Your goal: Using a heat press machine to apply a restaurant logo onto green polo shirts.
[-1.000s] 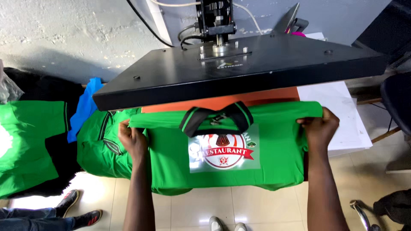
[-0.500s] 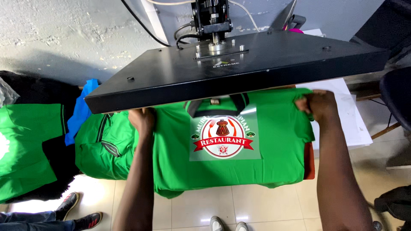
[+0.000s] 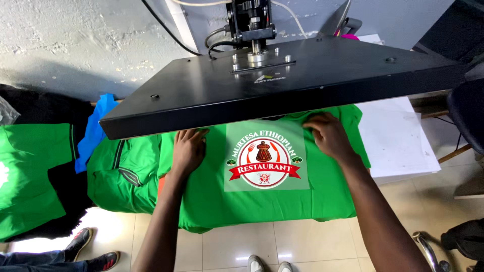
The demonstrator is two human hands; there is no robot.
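Observation:
A green shirt (image 3: 217, 201) lies spread over the lower bed of a heat press, under the raised black upper plate (image 3: 282, 85). A round red and white printed emblem on a clear transfer sheet (image 3: 265, 162) sits on the shirt's chest. My left hand (image 3: 187, 150) rests flat on the shirt left of the emblem, fingers reaching under the plate's edge. My right hand (image 3: 327, 135) presses on the shirt at the sheet's upper right corner. Neither hand grips anything.
More green shirts are piled at the left (image 3: 121, 171) and far left (image 3: 25, 176), with a blue cloth (image 3: 93, 133) between. White sheets (image 3: 398, 141) lie at the right. Another person's shoes (image 3: 93, 252) stand on the tiled floor lower left.
The shirt has been pushed further onto the press bed under the plate. Both hands let go of its top edge and now lie flat on it beside the emblem.

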